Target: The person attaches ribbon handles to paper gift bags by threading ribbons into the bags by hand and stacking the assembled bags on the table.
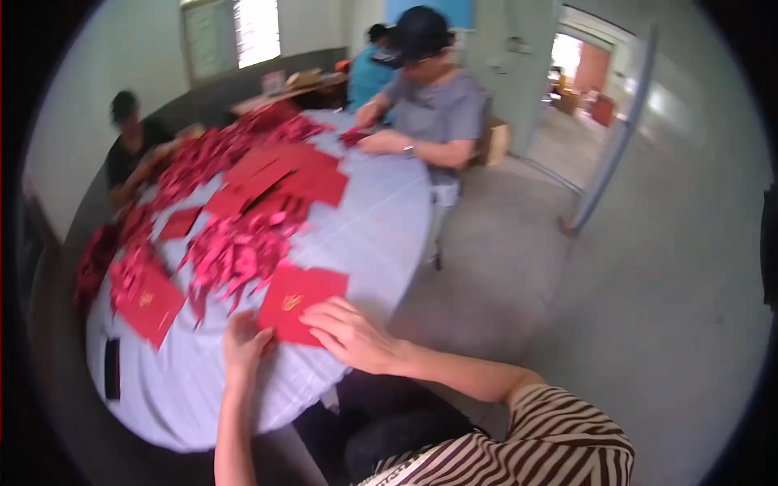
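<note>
A flat, square red paper piece with a gold emblem lies at the near edge of the table; whether it is a card, an envelope or a bag I cannot tell. My left hand pinches its lower left corner, thumb on top. Across its right part rest the outstretched fingers of my right hand, whose thumb is hidden. Just beyond sits a heap of pinkish-red ribbons. Another red piece with a gold emblem is to the left, partly under ribbons.
The round table has a pale cloth. Stacked red sheets and a long ribbon heap cover its middle and far side. A black oblong object lies at left. Co-workers sit around; a door stands ajar at right.
</note>
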{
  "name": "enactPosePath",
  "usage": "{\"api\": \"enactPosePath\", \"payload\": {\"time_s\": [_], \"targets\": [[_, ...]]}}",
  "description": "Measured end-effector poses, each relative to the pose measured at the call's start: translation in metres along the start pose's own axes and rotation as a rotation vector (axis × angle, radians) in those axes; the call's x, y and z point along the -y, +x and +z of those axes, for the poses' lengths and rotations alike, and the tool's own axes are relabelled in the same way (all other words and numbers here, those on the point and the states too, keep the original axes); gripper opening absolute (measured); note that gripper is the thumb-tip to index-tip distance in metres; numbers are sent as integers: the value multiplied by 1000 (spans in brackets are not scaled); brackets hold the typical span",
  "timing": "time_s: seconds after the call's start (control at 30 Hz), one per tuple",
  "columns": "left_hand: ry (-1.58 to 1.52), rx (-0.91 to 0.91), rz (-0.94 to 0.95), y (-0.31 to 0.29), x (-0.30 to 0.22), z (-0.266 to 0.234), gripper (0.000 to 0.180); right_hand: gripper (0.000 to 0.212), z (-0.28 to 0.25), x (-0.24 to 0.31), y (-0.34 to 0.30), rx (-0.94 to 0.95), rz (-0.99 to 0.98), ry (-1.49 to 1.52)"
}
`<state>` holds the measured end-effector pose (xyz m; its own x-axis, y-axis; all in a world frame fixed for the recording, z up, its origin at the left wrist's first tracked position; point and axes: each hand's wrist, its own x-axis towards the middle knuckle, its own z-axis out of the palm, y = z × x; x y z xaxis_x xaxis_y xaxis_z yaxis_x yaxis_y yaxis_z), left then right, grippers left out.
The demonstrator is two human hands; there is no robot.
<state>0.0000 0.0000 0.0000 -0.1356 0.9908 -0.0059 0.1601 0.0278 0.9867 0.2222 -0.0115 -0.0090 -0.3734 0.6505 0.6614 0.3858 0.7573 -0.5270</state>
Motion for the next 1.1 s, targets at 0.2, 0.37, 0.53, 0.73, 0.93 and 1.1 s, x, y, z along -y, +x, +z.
{"api": "enactPosePath", "payload": {"time_s": [0.2,0.37,0.53,0.73,0.93,1.1], "targets": [[-66,55,-12,-9,-4,28,38,50,-35,-67,9,-7,391,-361],[61,-12,305,-20,-30,-2,42,51,-10,-33,21,-69,409,64],[493,-182,814,-68,-78,-7,41,63,6,-12,21,-99,397,339],[631,-205,825,-87,-80,-10,29,66,-7,24,34,-200,112,314],[794,-266,863,-85,-74,-13,24,36,-38,71,64,9,-270,-217],[930,-403,1069,-82,-72,-9,32,25,-24,82,58,-86,-209,-349]]}}
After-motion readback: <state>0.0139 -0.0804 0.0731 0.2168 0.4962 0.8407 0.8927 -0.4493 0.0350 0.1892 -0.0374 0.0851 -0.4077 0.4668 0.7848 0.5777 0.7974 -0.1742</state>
